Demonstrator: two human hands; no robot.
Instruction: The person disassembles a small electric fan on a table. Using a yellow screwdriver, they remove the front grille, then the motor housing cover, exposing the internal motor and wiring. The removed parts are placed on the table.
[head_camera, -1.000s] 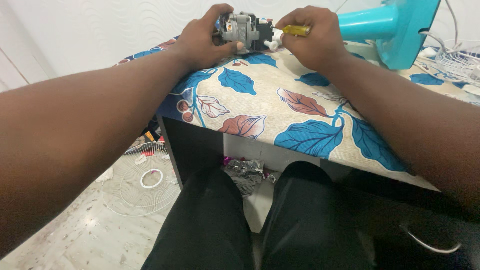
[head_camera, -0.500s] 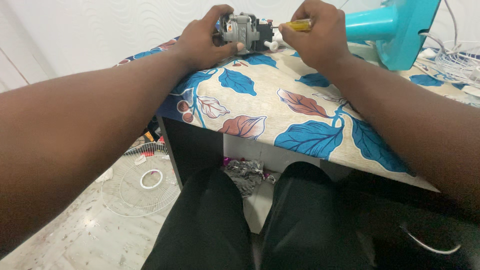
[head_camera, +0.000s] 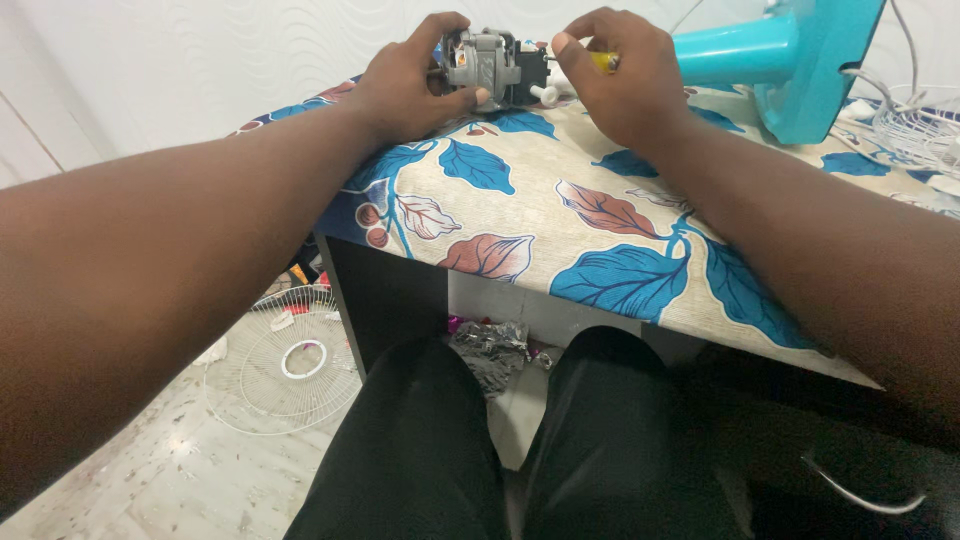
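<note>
Both hands grasp: left (head_camera: 405, 85) the ribbed grey metal motor (head_camera: 483, 62), right (head_camera: 625, 75) a yellow-handled screwdriver (head_camera: 603, 62).

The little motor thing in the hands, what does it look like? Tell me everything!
The motor is a small chunky block with a grey metal body and a black part on its right end. It looks like bare metal and plastic, with no cover on. It sits at the far edge of the table, on the leaf-patterned cloth. The left hand wraps around its left side, thumb pressed under it. The right hand holds a yellow-handled screwdriver pointed at the black end. A small white knob pokes out beside it.
</note>
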